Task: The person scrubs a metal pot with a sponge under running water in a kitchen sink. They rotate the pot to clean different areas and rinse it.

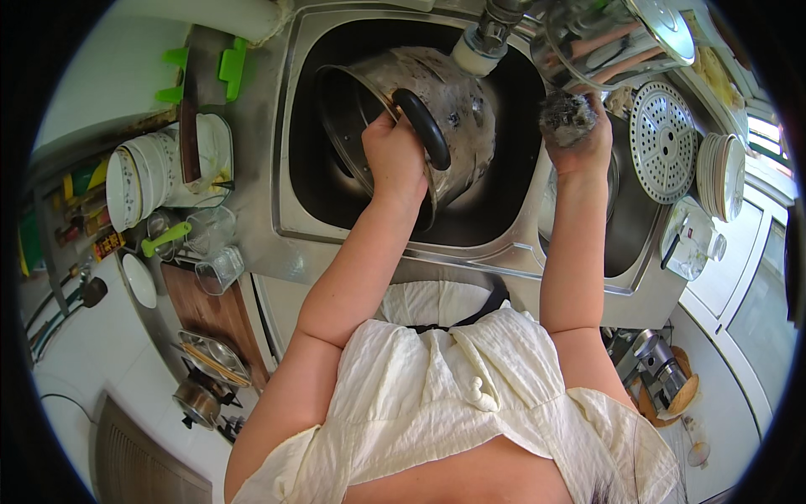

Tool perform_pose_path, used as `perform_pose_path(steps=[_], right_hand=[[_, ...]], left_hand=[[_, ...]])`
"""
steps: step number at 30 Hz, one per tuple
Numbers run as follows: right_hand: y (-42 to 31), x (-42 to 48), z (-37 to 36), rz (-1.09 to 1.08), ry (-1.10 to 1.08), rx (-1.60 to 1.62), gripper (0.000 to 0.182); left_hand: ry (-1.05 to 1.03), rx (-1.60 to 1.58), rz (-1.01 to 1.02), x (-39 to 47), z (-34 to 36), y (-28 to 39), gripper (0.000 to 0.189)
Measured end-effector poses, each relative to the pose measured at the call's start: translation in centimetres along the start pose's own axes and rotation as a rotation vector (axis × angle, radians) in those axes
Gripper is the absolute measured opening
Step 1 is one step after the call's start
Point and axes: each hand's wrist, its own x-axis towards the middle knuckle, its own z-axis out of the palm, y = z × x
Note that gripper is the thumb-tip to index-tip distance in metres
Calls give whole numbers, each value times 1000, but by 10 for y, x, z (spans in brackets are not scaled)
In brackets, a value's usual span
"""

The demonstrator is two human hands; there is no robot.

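A large metal pot (441, 107) lies tipped on its side in the left basin of a steel sink (280, 157), its mouth facing left. Dark stains and grime mark its outer wall. My left hand (397, 154) grips the pot at its rim, by the black loop handle (423, 129). My right hand (582, 142), over the divider and right basin, holds a steel wool scouring pad (567, 118), apart from the pot. The faucet (488, 44) hangs over the basin, close above the pot. The fingers of both hands are partly hidden.
A large clear container (604, 44) stands behind my right hand. A perforated steamer plate (664, 142) and stacked plates (721, 176) are at the right. On the left are stacked bowls (126, 183), glass cups (219, 269), a cleaver (190, 138) in a green holder and a wooden board (211, 321).
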Motion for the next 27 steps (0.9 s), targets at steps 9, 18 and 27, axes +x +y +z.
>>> perform_pose_path(steps=[9,18,27], right_hand=[[-8,-5,12,0,24,-25,33],[-13,-15,26,-3,153,-90,36],[-13,-21,35,-20,197,-101,36]], left_hand=[[22,-4,-2,1,3,4,9],[28,0,7,0,6,5,9],[27,-13,3,0,6,5,9]])
